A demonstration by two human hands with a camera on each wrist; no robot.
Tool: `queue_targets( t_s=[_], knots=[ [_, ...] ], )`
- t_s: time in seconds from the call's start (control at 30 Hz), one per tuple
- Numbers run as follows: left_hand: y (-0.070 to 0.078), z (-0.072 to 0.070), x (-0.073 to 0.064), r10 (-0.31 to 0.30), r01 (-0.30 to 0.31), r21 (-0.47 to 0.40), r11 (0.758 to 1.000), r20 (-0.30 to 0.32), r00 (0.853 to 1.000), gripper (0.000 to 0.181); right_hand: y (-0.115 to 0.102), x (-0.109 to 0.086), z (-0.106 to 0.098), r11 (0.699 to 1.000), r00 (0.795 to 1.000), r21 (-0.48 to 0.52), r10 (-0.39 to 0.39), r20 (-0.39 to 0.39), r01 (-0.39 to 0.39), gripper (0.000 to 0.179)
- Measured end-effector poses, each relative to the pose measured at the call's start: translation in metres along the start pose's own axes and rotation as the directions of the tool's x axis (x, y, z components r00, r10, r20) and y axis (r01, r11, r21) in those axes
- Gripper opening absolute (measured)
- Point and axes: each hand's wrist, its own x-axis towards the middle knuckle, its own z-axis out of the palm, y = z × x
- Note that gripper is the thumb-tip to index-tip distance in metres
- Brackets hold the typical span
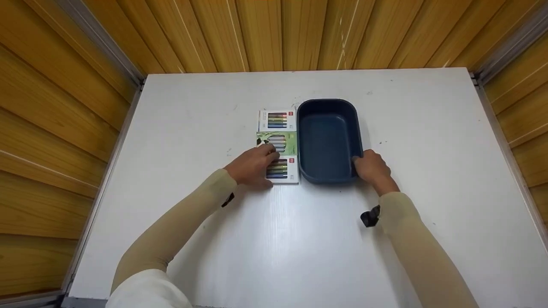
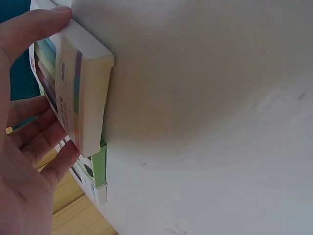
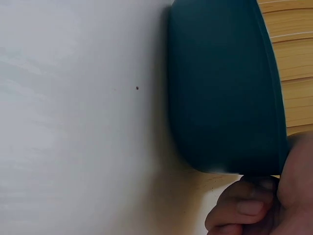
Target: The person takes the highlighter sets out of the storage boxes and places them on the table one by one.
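My left hand (image 1: 253,166) spans the nearest white crayon box (image 1: 292,172), with the thumb at its near edge and the fingers at its far side. Coloured sticks that look like crayons show through its window. Beyond it lie a green crayon box (image 1: 291,143) with a panda picture and another white crayon box (image 1: 263,121), in one column. Directly right of the column stands a dark blue plastic bin (image 1: 325,141). My right hand (image 1: 373,167) pinches the bin's near right rim, thumb inside and fingers outside. The right wrist view shows the bin's outer wall (image 3: 225,88).
Everything stands on a white table (image 1: 192,115) with a few dark marks. Yellow wood-patterned panels (image 1: 257,34) rise behind it and at both sides, with grey metal posts at the corners. A black wrist device (image 1: 370,216) hangs under the right sleeve.
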Motion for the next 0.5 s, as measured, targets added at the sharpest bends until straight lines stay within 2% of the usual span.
queue_targets(
  t_s=[0.23, 0.5],
  knots=[
    [0.0028, -0.0012, -0.0009, -0.013, 0.011, 0.046, 0.999, 0.035, 0.999, 0.073, 0.0021, 0.0011, -0.0022, 1.0, 1.0, 0.001, -0.016, 0.006, 0.016, 0.049],
    [0.0022, -0.0035, -0.0016, 0.002, -0.004, 0.037, 0.999, 0.051, 0.999, 0.076, 0.0022, 0.0013, -0.004, 1.0, 1.0, -0.019, -0.019, -0.004, 0.019, 0.049]
  ],
)
